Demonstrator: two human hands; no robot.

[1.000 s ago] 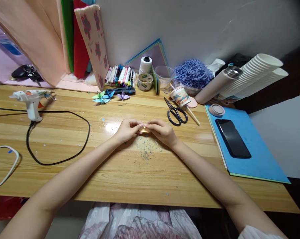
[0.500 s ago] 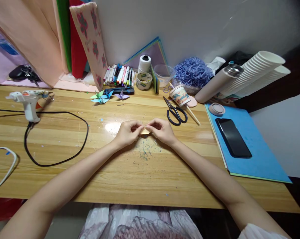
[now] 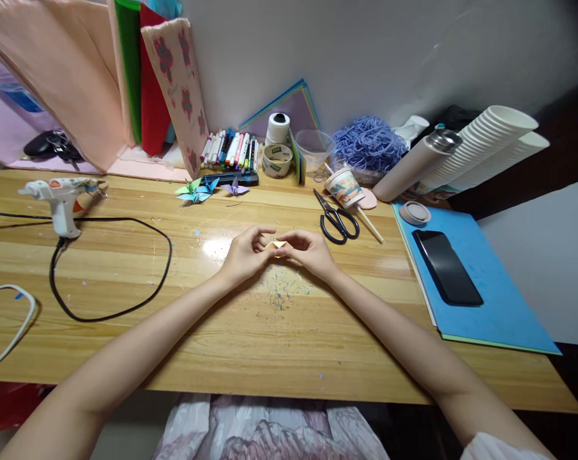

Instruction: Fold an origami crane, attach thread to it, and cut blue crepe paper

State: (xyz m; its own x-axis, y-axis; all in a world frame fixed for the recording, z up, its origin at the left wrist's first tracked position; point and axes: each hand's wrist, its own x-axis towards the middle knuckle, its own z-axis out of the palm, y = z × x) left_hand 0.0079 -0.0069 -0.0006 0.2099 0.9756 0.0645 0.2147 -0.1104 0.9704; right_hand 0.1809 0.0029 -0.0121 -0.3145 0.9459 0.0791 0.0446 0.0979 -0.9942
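A small pale yellow folded paper (image 3: 278, 244) is pinched between both hands above the middle of the wooden table. My left hand (image 3: 247, 255) grips its left side, with thumb and fingers closed on it. From the right, my right hand (image 3: 310, 252) holds the other side, and the two thumbs meet at the paper's near edge. Fingers hide much of the paper. Behind the hands lie folded paper cranes, a green and blue group (image 3: 196, 190) and a purple one (image 3: 234, 187). Black-handled scissors (image 3: 339, 225) rest right of my right hand.
A glue gun (image 3: 61, 207) with a looped black cord lies at left. Markers (image 3: 231, 150), tape (image 3: 276, 160), blue yarn (image 3: 369, 144) and a paper cup (image 3: 345, 187) line the back. A phone (image 3: 446, 267) lies on blue sheets (image 3: 504, 300) at right.
The paper has been tilted between the fingers, and a pointed fold now shows above the thumbs. My left fingers have lifted and shifted slightly. The camera view has moved a little.
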